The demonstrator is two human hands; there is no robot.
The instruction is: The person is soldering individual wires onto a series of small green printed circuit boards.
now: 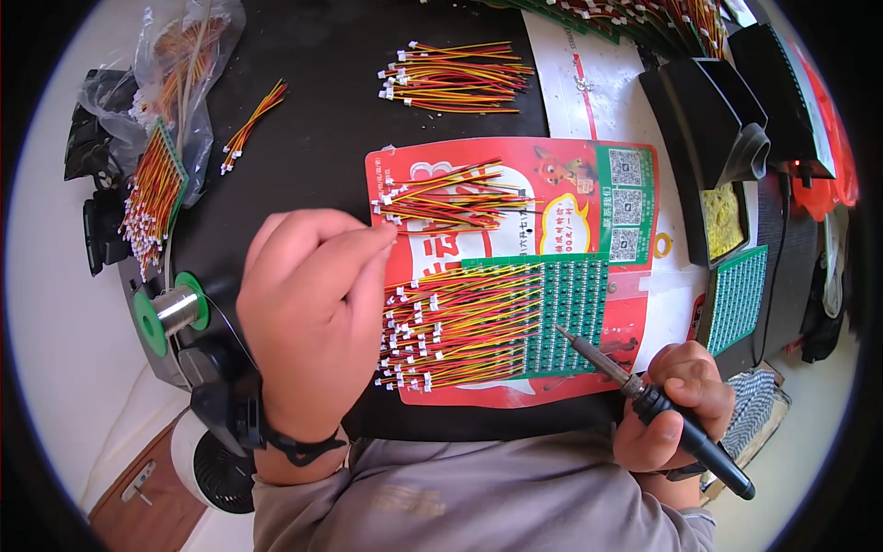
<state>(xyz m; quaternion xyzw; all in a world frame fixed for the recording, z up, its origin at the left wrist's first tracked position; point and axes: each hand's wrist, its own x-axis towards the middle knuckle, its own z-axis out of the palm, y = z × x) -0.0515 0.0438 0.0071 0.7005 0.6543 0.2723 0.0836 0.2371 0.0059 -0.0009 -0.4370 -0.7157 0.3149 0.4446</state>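
Observation:
My right hand [679, 409] grips a soldering iron [658, 405], its tip angled up and left over a green circuit board panel [572, 308]. Rows of red, black and yellow wires with white connectors [460, 322] lie across the panel's left part, ends reaching its middle. To the left, my left hand [313, 308] is closed in a pinch, fingertips beside a loose bunch of the same wires [451, 202]. Whatever sits between those fingertips is too small to make out. Beneath panel and wires lies a red printed sheet [635, 350].
Another wire bundle [455, 78] lies at the back. Left are a solder spool [175, 308], a wired board [156, 198] and a plastic bag [198, 64]. On the right stand a black iron holder [708, 120] with yellow sponge [724, 221] and a second green panel [739, 299].

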